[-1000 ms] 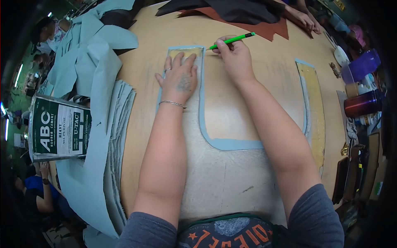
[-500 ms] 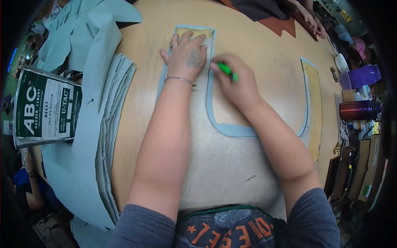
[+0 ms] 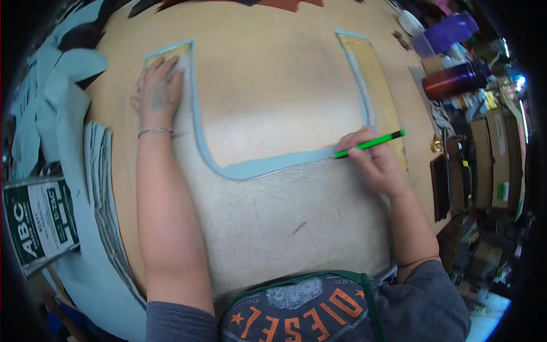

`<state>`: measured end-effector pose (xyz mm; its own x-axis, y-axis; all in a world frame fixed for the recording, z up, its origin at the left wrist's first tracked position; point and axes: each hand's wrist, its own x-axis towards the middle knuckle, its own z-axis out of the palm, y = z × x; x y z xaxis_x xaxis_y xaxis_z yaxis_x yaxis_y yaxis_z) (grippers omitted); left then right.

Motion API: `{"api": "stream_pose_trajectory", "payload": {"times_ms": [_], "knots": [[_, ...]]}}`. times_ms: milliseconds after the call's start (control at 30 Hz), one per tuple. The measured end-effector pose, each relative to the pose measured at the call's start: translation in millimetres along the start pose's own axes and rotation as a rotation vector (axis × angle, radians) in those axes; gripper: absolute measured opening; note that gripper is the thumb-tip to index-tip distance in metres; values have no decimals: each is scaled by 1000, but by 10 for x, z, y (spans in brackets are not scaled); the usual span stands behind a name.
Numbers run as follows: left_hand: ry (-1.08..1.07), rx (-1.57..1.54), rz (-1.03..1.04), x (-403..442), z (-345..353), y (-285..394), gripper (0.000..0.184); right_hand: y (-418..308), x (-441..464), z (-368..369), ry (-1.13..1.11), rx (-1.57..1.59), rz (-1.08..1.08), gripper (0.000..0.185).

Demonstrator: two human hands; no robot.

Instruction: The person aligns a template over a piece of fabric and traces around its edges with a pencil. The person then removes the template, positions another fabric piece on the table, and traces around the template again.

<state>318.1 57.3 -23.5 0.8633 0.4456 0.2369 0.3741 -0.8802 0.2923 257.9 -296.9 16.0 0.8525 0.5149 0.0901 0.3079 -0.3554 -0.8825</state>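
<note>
A large grey U-shaped template [image 3: 273, 228] lies on the table, with yellowish strips along its two upper arms. Light blue material [image 3: 268, 163] shows from beneath it along the inner edge. My left hand [image 3: 159, 91] rests flat on the template's left arm, fingers spread. In my right hand [image 3: 373, 162] is a green pen [image 3: 370, 143], gripped between thumb and fingers. Its tip touches the inner edge near the lower right of the curve, where the blue strip narrows.
Stacked blue-grey sheets [image 3: 102, 188] and a green-and-white rubber cement can [image 3: 40, 219] stand at the left. Dark red bottle [image 3: 453, 80], purple container [image 3: 447, 34] and cardboard boxes [image 3: 493, 159] line the right side. Brown and dark pieces [image 3: 279, 4] lie at the far edge.
My right hand has moved the pen from the left arm's inner edge down and across to the curve's lower right. My left hand stays on the left arm. The view has shifted right.
</note>
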Motion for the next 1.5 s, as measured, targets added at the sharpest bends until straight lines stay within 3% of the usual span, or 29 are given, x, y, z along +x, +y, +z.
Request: {"api": "stream_pose_trajectory", "payload": {"times_ms": [67,367,567,667,767,867,1067,1500], "knots": [[-5,-52,23,42,69,-95,35,209,-86,-336,36,178,80,5],[-27,-78,78,75,153,-237,36,534,623,-1029,-66,15,310,14],[-49,-92,66,73,98,-173,37,609,1500,-1078,-24,-38,306,18],[-66,-87,63,65,76,-171,37,808,1791,-1023,182,71,190,20],[-65,-39,45,36,28,-85,36,998,1830,-858,568,486,-1,21],[-48,-10,45,15,44,-75,35,1077,1806,-937,651,654,5,24],[-29,-15,102,29,59,-87,35,1058,1811,-908,637,490,40,27],[-43,-25,85,25,42,-55,35,1096,1835,-909,659,486,23,29]]}}
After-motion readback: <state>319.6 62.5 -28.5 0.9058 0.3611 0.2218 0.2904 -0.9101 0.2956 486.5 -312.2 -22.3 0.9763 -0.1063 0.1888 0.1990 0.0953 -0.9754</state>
